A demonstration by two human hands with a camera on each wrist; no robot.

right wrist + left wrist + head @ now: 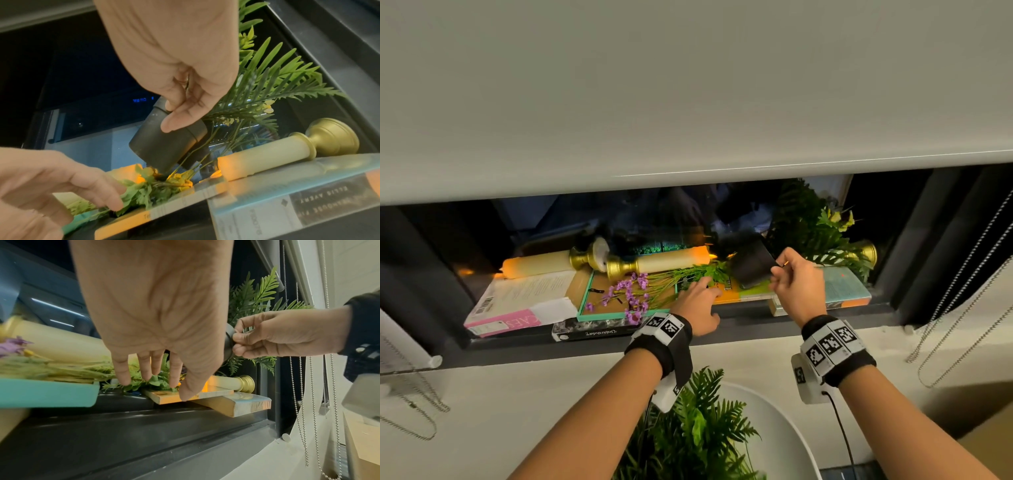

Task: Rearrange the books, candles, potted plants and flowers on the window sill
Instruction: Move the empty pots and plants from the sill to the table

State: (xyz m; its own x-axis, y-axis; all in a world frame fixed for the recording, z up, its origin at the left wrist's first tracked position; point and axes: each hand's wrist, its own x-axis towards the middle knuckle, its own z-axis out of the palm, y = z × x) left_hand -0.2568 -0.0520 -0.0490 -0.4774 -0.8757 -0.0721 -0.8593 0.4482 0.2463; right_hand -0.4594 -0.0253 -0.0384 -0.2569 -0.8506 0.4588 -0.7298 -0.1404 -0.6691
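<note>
A black pot [751, 265] stands tilted on the sill's books, with its fern [808, 219] spilling to the right. My right hand [779, 270] pinches the pot's rim; the right wrist view shows the thumb and fingers on the pot [164, 146]. My left hand [705, 291] reaches with straight fingers onto the green leaves [141, 193] of a purple flower bunch [633, 294]. The bunch lies across a teal frame [585, 310] and an orange book [736, 295]. Three gold-based candles lie flat: left [537, 262], middle [671, 262] and right [267, 159].
An open book [527, 294], a pink book [506, 322] and a black book [592, 332] crowd the sill's left end. A teal book [842, 287] overhangs at right. The lowered blind [688, 102] hangs close above. Bead chains [962, 291] dangle at right. Another fern [705, 428] stands below.
</note>
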